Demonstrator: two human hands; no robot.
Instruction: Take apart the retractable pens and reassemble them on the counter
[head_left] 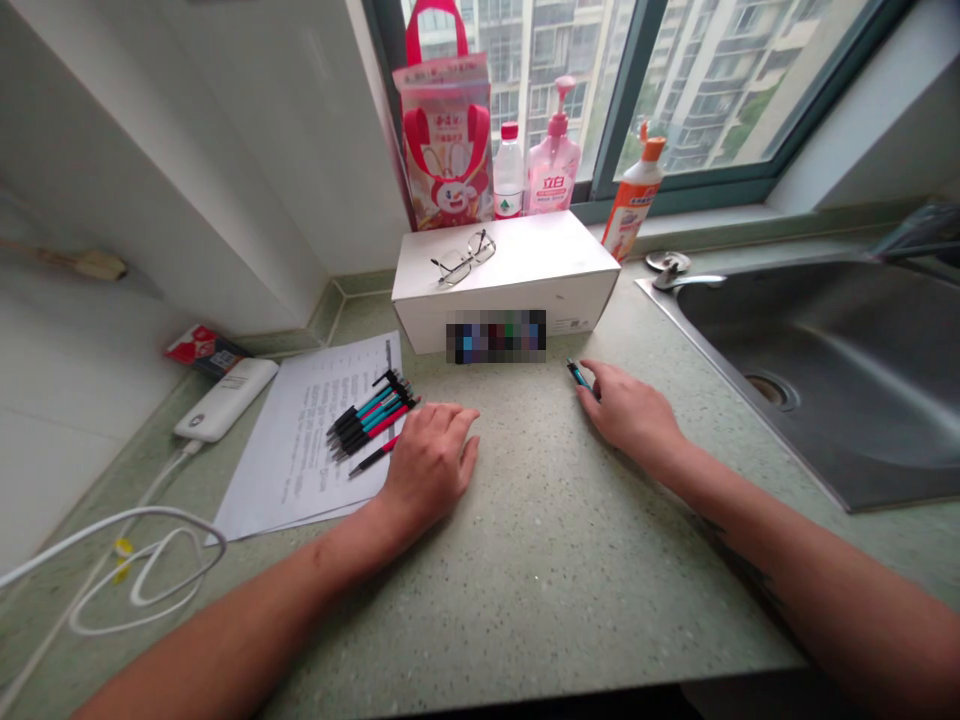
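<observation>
My left hand (pixel 431 458) rests palm down on the countertop, fingers stretched out and the thumb apart. Just left of it, a pile of teal, red and black pens (pixel 373 418) lies across printed paper sheets (pixel 300 440). One red and black pen (pixel 371 458) lies apart at the near side of the pile, its far end hidden by my left hand. Over on the right, my right hand (pixel 626 405) has its fingers closed on a teal and black pen (pixel 577 375), low at the counter; only one end of this pen shows.
A white box (pixel 510 270) with eyeglasses (pixel 465 258) on top stands at the back. Behind it are a bag (pixel 450 150), a water bottle (pixel 508 175), a pink pump bottle (pixel 553 165) and an orange-capped bottle (pixel 634 200). A power bank (pixel 227 400) lies left; a sink (pixel 825 380) is right.
</observation>
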